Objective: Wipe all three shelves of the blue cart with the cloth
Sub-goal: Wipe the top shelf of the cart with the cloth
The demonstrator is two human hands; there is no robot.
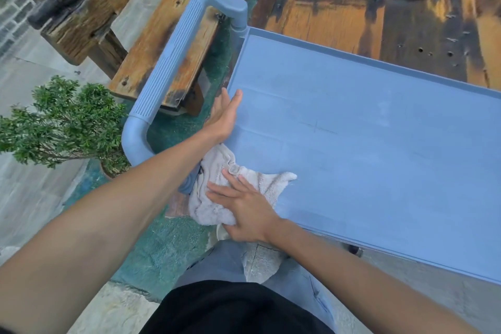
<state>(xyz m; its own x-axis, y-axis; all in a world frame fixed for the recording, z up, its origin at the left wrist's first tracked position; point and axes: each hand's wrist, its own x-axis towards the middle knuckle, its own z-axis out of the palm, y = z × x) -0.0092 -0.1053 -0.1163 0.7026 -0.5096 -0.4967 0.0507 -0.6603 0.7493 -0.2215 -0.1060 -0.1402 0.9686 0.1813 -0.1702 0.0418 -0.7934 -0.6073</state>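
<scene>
The right hand [245, 214] lies flat with its fingers straight and slightly spread, pressing down on a crumpled white terry cloth [217, 198] at the near left corner of the blue plastic cart's top shelf [366, 130]. The cloth spills partly over that corner's edge (its lower fold hangs off the shelf, beside the person's grey trousers). The left hand [225, 116] is flat too, fingers straight and close together, resting against the shelf's left rim just beyond the cloth; the left forearm crosses over the cloth's upper edge. Just left of both hands stands the cart's blue ribbed push handle [173, 62]. Only the top shelf shows; the lower two are hidden beneath it. Past the handle is a weathered wooden bench [168, 24], and to its left a small leafy potted shrub [62, 119]. A worn, stained wooden table [379, 13] runs along the shelf's far side.
</scene>
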